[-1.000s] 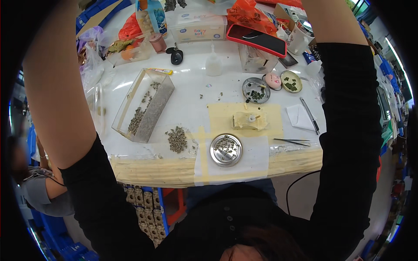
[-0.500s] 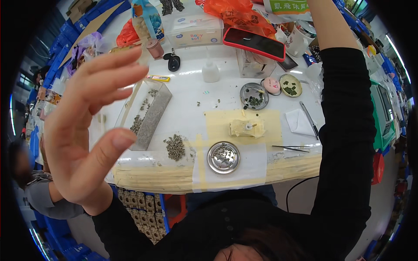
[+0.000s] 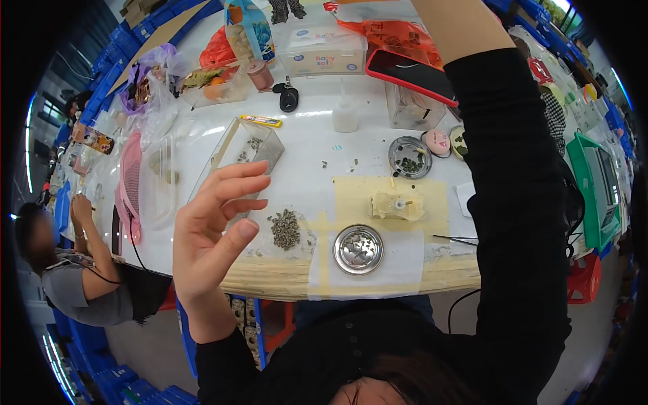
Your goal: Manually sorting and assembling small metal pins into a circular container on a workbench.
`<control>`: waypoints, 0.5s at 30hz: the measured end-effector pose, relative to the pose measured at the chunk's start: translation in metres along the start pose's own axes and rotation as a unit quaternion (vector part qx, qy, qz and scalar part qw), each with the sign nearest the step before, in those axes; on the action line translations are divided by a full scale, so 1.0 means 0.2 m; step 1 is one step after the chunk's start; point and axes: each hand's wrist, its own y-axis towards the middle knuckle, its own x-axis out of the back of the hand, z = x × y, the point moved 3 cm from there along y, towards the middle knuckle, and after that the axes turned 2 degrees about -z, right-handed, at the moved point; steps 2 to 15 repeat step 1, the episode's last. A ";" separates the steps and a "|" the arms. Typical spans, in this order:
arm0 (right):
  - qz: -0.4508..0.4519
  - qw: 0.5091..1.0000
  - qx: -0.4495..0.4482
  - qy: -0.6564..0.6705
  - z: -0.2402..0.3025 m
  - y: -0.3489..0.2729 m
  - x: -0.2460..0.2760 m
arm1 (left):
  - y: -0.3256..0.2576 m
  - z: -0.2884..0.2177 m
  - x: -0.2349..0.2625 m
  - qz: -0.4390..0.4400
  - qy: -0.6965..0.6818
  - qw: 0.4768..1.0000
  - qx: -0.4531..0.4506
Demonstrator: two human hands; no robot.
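My left hand (image 3: 214, 236) is raised above the table's front left, fingers apart and holding nothing. Behind it, partly covered, is a clear box (image 3: 271, 150) with small grey bits inside. Just right of the hand lies a pile of small grey chips (image 3: 286, 229). A round metal dish (image 3: 340, 262) holding small flat pieces rests on white paper. Beyond it, a block wrapped in pale tape (image 3: 391, 208) has a short post standing up. My right arm (image 3: 509, 148) stretches far forward; its hand is past the upper edge, out of sight. Tweezers (image 3: 453, 239) lie beside that sleeve.
At the back stand a lidded clear box (image 3: 320, 57), a red-cased phone (image 3: 412, 75), orange-red bags (image 3: 398, 37) and a white squeeze bottle (image 3: 345, 115). A round dish (image 3: 424, 172) holds dark green pieces. A pink mesh item (image 3: 129, 192) lies left, near a seated person (image 3: 98, 283).
My left hand has moved right and nearer the table's front edge, still open. My right arm has swung left and now covers the pen and part of the round lid. The view has shifted slightly.
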 end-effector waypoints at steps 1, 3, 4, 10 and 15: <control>-0.018 1.000 -0.013 -0.015 -0.08 -0.04 -0.02 | -0.02 0.01 -0.02 0.000 -0.001 1.000 0.019; -0.018 1.000 -0.013 -0.015 -0.08 -0.04 -0.02 | -0.02 0.01 -0.02 0.000 -0.001 1.000 0.019; -0.018 1.000 -0.013 -0.015 -0.08 -0.04 -0.02 | -0.02 0.01 -0.02 0.000 -0.001 1.000 0.019; -0.018 1.000 -0.013 -0.015 -0.08 -0.04 -0.02 | -0.02 0.01 -0.02 0.000 -0.001 1.000 0.019; -0.018 1.000 -0.013 -0.015 -0.08 -0.04 -0.02 | -0.02 0.01 -0.02 0.000 -0.001 1.000 0.019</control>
